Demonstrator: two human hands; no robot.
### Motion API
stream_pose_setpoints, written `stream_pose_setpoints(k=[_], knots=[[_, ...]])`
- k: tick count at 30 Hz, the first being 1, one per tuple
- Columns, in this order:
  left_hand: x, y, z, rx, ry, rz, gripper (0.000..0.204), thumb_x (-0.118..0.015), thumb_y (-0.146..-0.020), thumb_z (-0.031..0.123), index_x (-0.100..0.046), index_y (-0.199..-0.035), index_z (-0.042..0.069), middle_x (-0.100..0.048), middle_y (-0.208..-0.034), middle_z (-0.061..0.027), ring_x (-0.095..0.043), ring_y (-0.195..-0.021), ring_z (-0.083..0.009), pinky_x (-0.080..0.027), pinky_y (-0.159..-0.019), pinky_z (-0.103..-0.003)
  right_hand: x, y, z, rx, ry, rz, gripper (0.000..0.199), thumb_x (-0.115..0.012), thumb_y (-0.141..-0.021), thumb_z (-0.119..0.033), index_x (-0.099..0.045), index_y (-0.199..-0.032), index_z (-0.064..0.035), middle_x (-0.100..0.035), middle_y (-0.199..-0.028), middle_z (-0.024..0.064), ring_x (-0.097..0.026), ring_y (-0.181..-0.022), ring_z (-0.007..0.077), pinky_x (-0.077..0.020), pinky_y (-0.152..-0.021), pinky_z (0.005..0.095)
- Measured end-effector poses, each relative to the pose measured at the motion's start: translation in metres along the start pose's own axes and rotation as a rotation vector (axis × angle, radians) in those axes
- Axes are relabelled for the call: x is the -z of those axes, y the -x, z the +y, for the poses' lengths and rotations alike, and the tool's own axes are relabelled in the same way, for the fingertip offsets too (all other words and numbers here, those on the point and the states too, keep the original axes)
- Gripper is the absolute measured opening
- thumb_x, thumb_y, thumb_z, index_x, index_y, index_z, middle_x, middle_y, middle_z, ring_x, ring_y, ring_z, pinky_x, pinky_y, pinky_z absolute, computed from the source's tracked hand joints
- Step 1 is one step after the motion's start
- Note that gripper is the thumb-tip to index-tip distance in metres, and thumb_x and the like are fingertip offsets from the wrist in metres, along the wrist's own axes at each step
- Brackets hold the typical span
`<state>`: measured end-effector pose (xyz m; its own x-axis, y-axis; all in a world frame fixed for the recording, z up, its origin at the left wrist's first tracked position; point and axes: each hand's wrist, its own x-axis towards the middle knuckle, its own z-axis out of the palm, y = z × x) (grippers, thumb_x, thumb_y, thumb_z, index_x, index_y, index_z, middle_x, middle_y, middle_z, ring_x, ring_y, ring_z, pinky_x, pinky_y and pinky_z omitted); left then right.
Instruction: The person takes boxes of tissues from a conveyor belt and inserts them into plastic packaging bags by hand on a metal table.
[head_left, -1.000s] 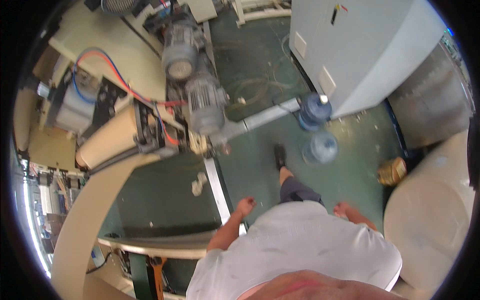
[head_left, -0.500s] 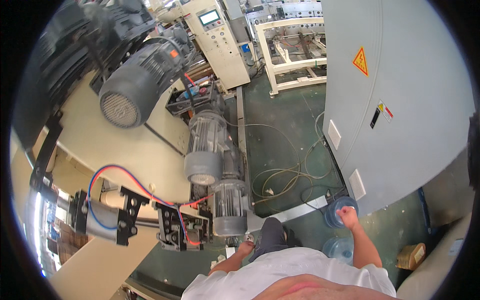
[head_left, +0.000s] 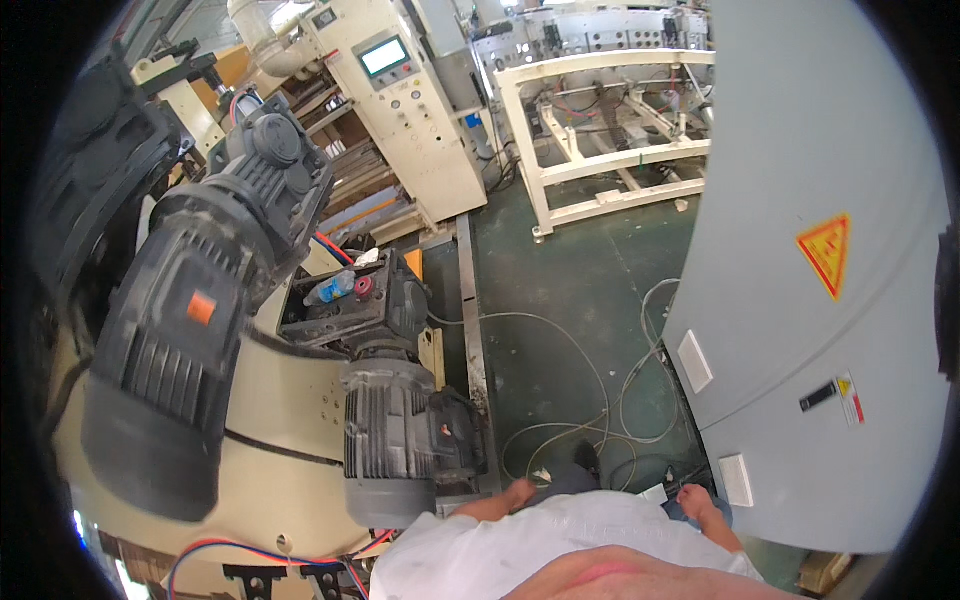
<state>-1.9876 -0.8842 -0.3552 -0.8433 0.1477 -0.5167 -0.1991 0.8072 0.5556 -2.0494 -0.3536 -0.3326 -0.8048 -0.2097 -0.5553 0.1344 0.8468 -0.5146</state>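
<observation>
My right hand (head_left: 695, 498) is closed in a fist at the lower right. It is over a blue translucent water jug (head_left: 680, 512) and appears to grip it at the neck; my arm and shirt hide most of the jug. My left hand (head_left: 520, 492) hangs low in front of my body, beside a dark grey electric motor (head_left: 390, 440). Its fingers look curled, and anything inside them is hidden. One of my shoes (head_left: 587, 456) shows on the green floor between the hands.
A grey cabinet (head_left: 800, 370) with a warning triangle rises along my right. Hoses (head_left: 605, 400) loop across the floor ahead. A larger motor (head_left: 165, 350) juts out at left. Farther off stand a cream control panel (head_left: 415, 120) and a cream metal frame (head_left: 620, 160). A cardboard box (head_left: 825, 572) lies behind at right.
I have moved forward along the aisle, and the motors and cabinet have shifted back past me. The jug stays under my right fist. A second jug on the floor has left view.
</observation>
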Motion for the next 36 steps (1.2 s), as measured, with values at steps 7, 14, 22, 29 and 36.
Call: stream_pose_setpoints(k=[7, 14, 22, 29, 36], knots=[[0.190, -0.171, 0.044, 0.006, 0.309, 0.186, 0.033, -0.070, -0.089, 0.027, -0.072, -0.111, 0.002, -0.075, -0.105, -0.0181, -0.072, -0.096, -0.0312, -0.055, -0.085, -0.042, 0.056, -0.104, 0.011, 0.410, 0.789, -0.294, 0.016, -0.063, -0.085, -0.020, -0.076, -0.091, -0.0153, -0.074, -0.099, 0.0086, -0.071, -0.095, 0.0298, -0.0569, -0.079, 0.0422], [0.297, -0.293, 0.020, 0.155, 0.626, 0.109, 0.033, -0.070, -0.091, 0.027, -0.071, -0.112, 0.001, -0.076, -0.103, -0.0145, -0.071, -0.095, -0.0263, -0.055, -0.085, -0.040, 0.136, -0.282, -0.085, 0.663, 1.010, -0.247, 0.011, -0.066, -0.083, -0.019, -0.076, -0.082, -0.0170, -0.075, -0.090, 0.0011, -0.073, -0.089, 0.0239, -0.0572, -0.070, 0.0403], [0.370, -0.355, -0.069, 0.429, -0.032, 0.232, 0.031, -0.058, -0.094, 0.029, -0.075, -0.113, 0.011, -0.073, -0.115, -0.0143, -0.071, -0.107, -0.0323, -0.057, -0.089, -0.045, 0.251, -0.651, -0.196, 0.800, 1.018, -0.255, 0.020, -0.062, -0.080, -0.026, -0.079, -0.083, -0.0152, -0.076, -0.092, 0.0081, -0.073, -0.091, 0.0296, -0.0585, -0.078, 0.0429], [0.431, -0.386, -0.081, 0.323, -0.577, -0.007, 0.022, -0.059, -0.092, 0.017, -0.077, -0.100, 0.008, -0.076, -0.104, -0.0122, -0.073, -0.094, -0.0283, -0.059, -0.078, -0.044, 0.404, -0.890, -0.383, 0.389, 0.214, -0.094, 0.015, -0.058, -0.090, -0.013, -0.070, -0.087, -0.0036, -0.069, -0.071, 0.0099, -0.066, -0.061, 0.0206, -0.0520, -0.056, 0.0352], [0.487, -0.503, -0.099, 0.762, 0.917, 0.700, 0.014, -0.070, -0.081, 0.012, -0.077, -0.092, 0.007, -0.071, -0.074, -0.0077, -0.066, -0.066, -0.0174, -0.052, -0.062, -0.037, 0.433, -1.007, -0.584, 0.435, -0.032, -0.015, 0.010, -0.062, -0.089, -0.012, -0.068, -0.091, -0.0038, -0.070, -0.074, 0.0091, -0.067, -0.065, 0.0189, -0.0534, -0.059, 0.0343]])
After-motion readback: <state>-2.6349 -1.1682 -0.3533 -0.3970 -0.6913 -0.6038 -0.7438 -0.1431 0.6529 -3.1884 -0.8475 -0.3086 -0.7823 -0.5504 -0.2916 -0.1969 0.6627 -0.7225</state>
